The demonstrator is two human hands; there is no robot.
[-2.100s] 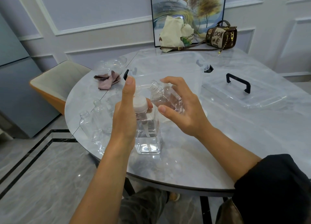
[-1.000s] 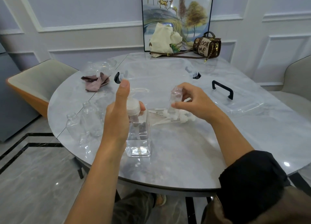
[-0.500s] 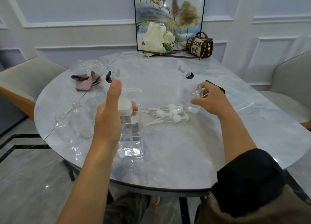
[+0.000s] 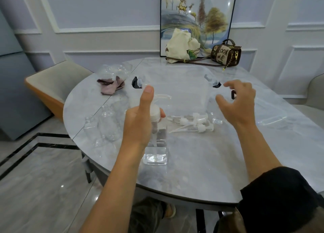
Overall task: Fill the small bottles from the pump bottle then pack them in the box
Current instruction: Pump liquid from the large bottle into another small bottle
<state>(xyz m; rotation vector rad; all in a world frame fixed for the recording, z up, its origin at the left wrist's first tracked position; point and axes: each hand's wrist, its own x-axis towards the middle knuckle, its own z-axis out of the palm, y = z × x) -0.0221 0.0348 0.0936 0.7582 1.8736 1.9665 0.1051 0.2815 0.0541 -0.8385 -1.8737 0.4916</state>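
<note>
Head view
L hand (image 4: 140,126): gripping the pump bottle (image 4: 155,150) at its neck, thumb sticking up; bottle standing near front edge of the marble table (image 4: 192,162).
R hand (image 4: 238,103): hovering, fingers loose and spread, grasping nothing, close to a small bottle (image 4: 217,120) standing upright.
Empty small bottles (image 4: 105,127): standing clustered left of L hand.
Pump caps (image 4: 191,123): lying btwn the hands.
Clear box (image 4: 175,85): sitting open behind; lid (image 4: 270,120) lying to its right.

The table (image 4: 201,162) was smooth and glossy, with a marble pattern. The pump bottle (image 4: 157,145), bottles (image 4: 108,126) and box (image 4: 175,92) were clear, shiny plastic, the pumps (image 4: 191,125) white plastic. The rag (image 4: 112,86) was matt cloth and the bag (image 4: 178,45) canvas. The floor (image 4: 43,189) shone like polished tile.
</note>
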